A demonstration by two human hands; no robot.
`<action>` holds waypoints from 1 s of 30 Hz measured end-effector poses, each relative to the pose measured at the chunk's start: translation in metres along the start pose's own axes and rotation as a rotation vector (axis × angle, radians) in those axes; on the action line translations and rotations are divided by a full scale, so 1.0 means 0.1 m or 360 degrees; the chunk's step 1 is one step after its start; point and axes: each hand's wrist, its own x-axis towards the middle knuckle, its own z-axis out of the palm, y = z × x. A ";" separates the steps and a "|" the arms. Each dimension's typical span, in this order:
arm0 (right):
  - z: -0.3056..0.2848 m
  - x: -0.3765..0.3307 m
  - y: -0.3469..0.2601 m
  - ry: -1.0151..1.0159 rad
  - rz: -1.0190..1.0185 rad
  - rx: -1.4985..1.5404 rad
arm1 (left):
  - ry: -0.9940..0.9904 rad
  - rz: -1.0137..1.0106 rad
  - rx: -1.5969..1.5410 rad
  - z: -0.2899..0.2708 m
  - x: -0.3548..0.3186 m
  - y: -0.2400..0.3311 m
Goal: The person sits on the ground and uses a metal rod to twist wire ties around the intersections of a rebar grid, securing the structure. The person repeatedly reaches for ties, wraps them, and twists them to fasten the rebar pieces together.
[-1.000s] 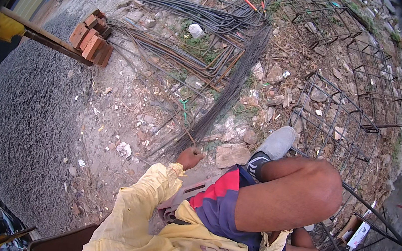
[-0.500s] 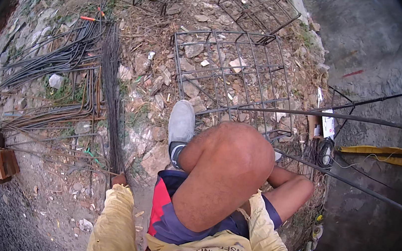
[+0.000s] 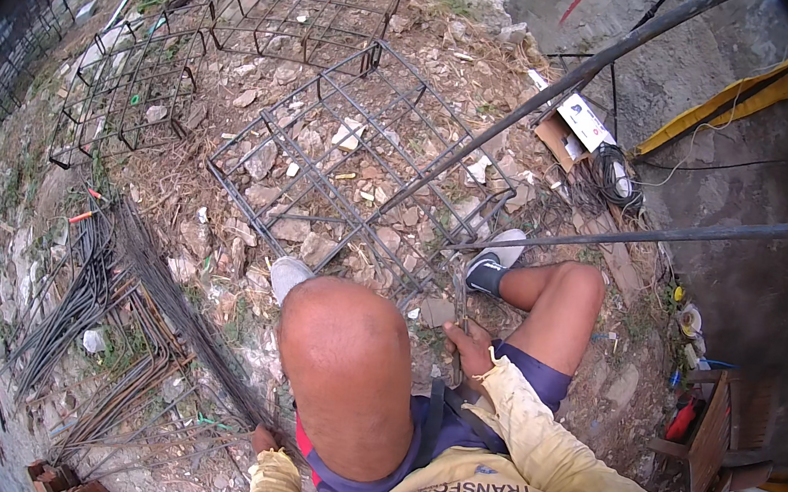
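Observation:
My left hand (image 3: 264, 441) is at the near end of a long bundle of thin tie wire (image 3: 180, 308), its fingers closed on the wires and partly hidden by the sleeve. Between my knees, my right hand (image 3: 472, 347) grips a slim dark metal tool (image 3: 458, 352); its exact kind is hard to make out. In front of my feet a grid of reinforcing bars (image 3: 324, 175) with bent-up ends lies on the rubble. My right shoe (image 3: 500, 245) is close to the grid's near right side, and my left shoe (image 3: 289, 275) is beside its near left edge.
Two long steel bars (image 3: 572, 79) (image 3: 710, 233) reach over the grid from the right. Further bent-bar cages (image 3: 309, 14) lie beyond. Cut, bent rods (image 3: 78, 296) are piled at left, bricks (image 3: 69, 485) below them. A wooden crate (image 3: 700, 436) and a cardboard box (image 3: 565, 134) sit rightward.
The view has swung right and toward me, so the grid and wire bundle appear shifted left. My right hand, hidden before, now shows with the metal tool. My left hand stays at the wire bundle.

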 end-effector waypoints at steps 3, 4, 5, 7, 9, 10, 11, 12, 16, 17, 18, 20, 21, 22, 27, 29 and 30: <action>0.05 0.00 0.00 0.0006 -0.0035 0.0088 | -0.0195 0.0004 -0.1046 0.11 -0.75 0.46; 0.09 -0.02 -0.11 -0.0034 -0.0045 0.0097 | -0.0347 0.0172 -0.1192 0.07 -0.96 0.67; 0.11 -0.04 -0.17 -0.0072 -0.0055 0.0100 | -0.0505 0.0336 -0.1333 0.04 -1.16 0.86; 0.10 0.02 -0.03 -0.0089 -0.0037 0.0139 | -0.0747 0.0660 -0.1615 0.09 -1.72 1.37; 0.11 0.03 -0.06 -0.0122 -0.0026 0.0087 | -0.1094 0.1012 -0.1924 -0.08 -2.01 1.83; 0.11 0.04 -0.07 -0.0152 -0.0040 0.0092 | -0.1376 0.1194 -0.2063 -0.30 -1.99 2.10; 0.10 0.04 -0.05 -0.0167 -0.0051 0.0095 | -0.1615 0.1410 -0.2192 -0.36 -2.20 2.45; 0.05 0.04 -0.03 -0.0164 -0.0057 0.0093 | -0.1725 0.1480 -0.2332 -0.39 -2.46 2.82; 0.04 0.06 -0.02 -0.0127 -0.0069 0.0205 | -0.1909 0.1871 -0.2728 -0.83 -3.54 4.33; 0.00 -0.01 -0.08 -0.0115 -0.0083 0.0228 | -0.2027 0.1868 -0.2705 -0.70 -3.95 4.56; -0.02 -0.05 -0.13 -0.0113 -0.0105 0.0259 | -0.2070 0.1908 -0.2667 -0.56 -4.30 4.76; -0.07 -0.05 -0.02 -0.0103 -0.0214 0.0207 | -0.2157 0.1986 -0.2582 -0.26 -5.00 5.16; -0.09 -0.05 -0.01 -0.0111 -0.0284 0.0171 | -0.1964 0.2238 -0.2391 -0.12 -5.22 5.40; -0.14 -0.09 -0.04 -0.0130 -0.0358 0.0156 | -0.2019 0.2282 -0.2269 0.17 -5.44 5.50; -0.31 -0.41 -0.29 -0.0218 -0.0552 0.0333 | -0.2323 0.2477 -0.1279 1.79 -6.15 5.34; -0.49 -0.41 -0.24 -0.0129 -0.0525 0.0411 | -0.2376 0.2380 -0.0927 2.25 -6.08 5.08; -0.51 -0.40 -0.21 -0.0121 -0.0532 0.0472 | -0.2408 0.2332 -0.0726 2.32 -6.10 4.94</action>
